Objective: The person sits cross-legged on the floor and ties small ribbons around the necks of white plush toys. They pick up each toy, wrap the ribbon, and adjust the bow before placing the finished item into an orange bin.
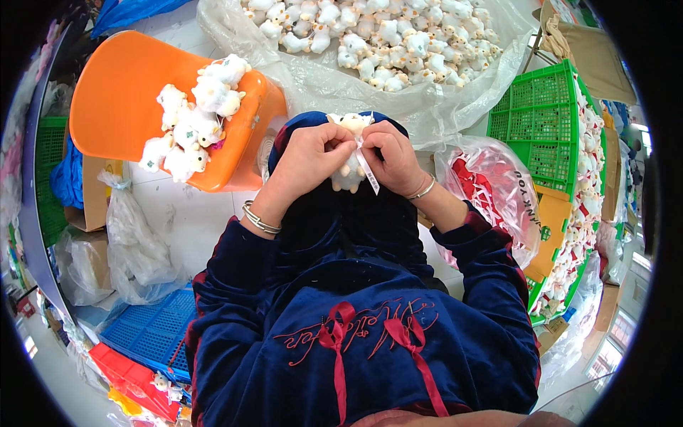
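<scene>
A small white plush toy point(347, 176) with a pale cream head and feet rests upright on my lap between my hands. A white ribbon point(368, 169) is at its neck, and one printed end hangs down over the toy's right side. My left hand point(313, 153) is closed, thumb and forefinger pinching the ribbon at the neck. On the other side my right hand point(395, 158) also pinches the ribbon, its fingers curled. The fingertips hide part of the ribbon and the neck.
Several similar toys lie on an orange chair point(117, 92) at left. Beyond my knees, a big clear plastic sheet point(306, 78) holds a heap of them. At right stand a green crate point(530, 121) and a clear bag of red ribbons point(484, 188). A blue crate point(153, 331) sits lower left.
</scene>
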`<state>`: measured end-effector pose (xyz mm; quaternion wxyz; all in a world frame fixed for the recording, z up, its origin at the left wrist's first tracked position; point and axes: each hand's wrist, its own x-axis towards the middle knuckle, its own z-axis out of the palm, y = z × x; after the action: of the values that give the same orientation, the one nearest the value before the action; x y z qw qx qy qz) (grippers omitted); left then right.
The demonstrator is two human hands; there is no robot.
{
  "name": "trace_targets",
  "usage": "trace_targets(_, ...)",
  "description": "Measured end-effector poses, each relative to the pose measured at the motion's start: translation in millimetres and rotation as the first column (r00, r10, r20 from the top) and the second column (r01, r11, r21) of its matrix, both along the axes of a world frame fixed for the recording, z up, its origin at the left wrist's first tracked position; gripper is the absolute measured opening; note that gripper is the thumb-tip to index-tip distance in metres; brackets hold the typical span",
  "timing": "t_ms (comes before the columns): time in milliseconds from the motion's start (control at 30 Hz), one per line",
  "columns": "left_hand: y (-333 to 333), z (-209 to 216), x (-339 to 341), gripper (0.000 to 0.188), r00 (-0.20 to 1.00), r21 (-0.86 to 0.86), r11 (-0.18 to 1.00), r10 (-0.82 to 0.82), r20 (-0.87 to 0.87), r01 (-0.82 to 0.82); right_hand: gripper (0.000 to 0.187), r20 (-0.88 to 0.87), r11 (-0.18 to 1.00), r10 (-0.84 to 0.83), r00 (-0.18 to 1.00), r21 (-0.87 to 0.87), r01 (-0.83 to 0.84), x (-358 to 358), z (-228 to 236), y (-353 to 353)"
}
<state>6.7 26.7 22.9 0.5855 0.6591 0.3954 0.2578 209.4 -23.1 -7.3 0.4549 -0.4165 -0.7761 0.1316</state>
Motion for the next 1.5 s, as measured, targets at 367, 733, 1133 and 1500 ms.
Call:
trace_targets(367, 22, 17, -6, 0.014, 0.943, 0.449, 0.841, -0.195, -0.268, 0.302, 0.025, 0.01, 1.0, 0.025, 1.0, 0.01, -0.025, 1, 2, 3)
trace_targets(733, 49, 26, -4, 0.018, 0.788, 0.525, 0.601, -0.345, -0.51, 0.603, 0.026, 0.027, 0.999, 0.036, 0.999, 0.014, -0.037, 2, 2, 6)
trace_targets(1133, 38, 22, -13, 0.012, 0.919, 0.433, 0.819, -0.269, -0.29, 0.376, 0.024, 0.018, 1.0, 0.019, 1.0, -0.008, -0.019, -2, 3, 6)
trace_targets(1500, 29, 14, -12, 0.014, 0.911, 0.506, 0.779, -0.201, -0.359, 0.371, 0.019, -0.091, 0.988, -0.008, 0.996, -0.154, -0.006, -1, 4, 0)
